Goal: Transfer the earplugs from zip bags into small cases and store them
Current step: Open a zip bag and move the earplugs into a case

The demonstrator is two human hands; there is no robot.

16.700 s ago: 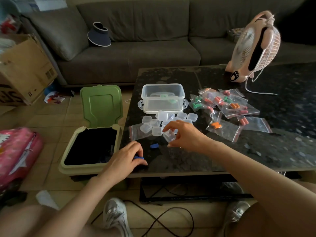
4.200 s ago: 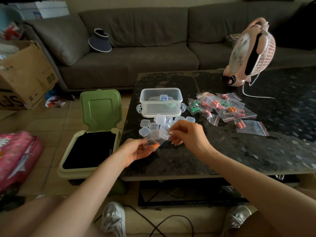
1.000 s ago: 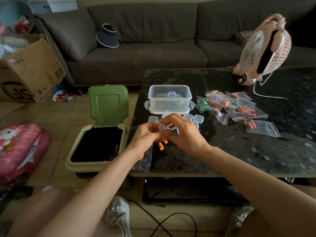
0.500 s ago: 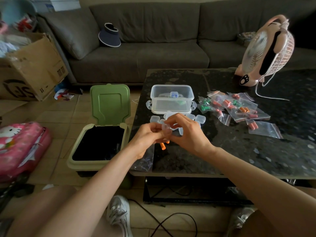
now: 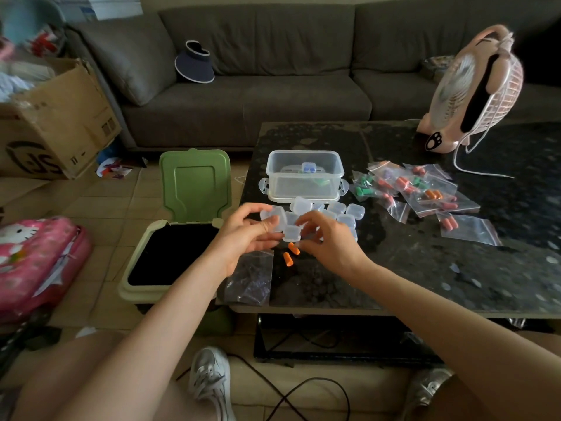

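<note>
My left hand (image 5: 243,238) and my right hand (image 5: 329,243) together hold one small clear case (image 5: 290,233) just above the dark table (image 5: 425,268). Its lid (image 5: 274,218) stands swung open against my left fingers. My right fingertips pinch the case's right side. Two orange earplugs (image 5: 290,253) lie loose on the table right under the case. An empty zip bag (image 5: 250,278) lies at the table's front left corner. Several empty small cases (image 5: 341,212) cluster behind my hands. Zip bags with earplugs (image 5: 419,189) lie to the right.
A clear storage box (image 5: 305,183) with filled cases inside stands behind the cluster. An open green bin (image 5: 133,284) sits on the floor left of the table. A pink fan (image 5: 473,92) stands at the back right, its white cable trailing over the table. One bag (image 5: 473,230) lies apart.
The case in my hands has come open, its lid swung up to the left. My hands have drawn slightly apart. The two orange earplugs and the empty bag have stayed put.
</note>
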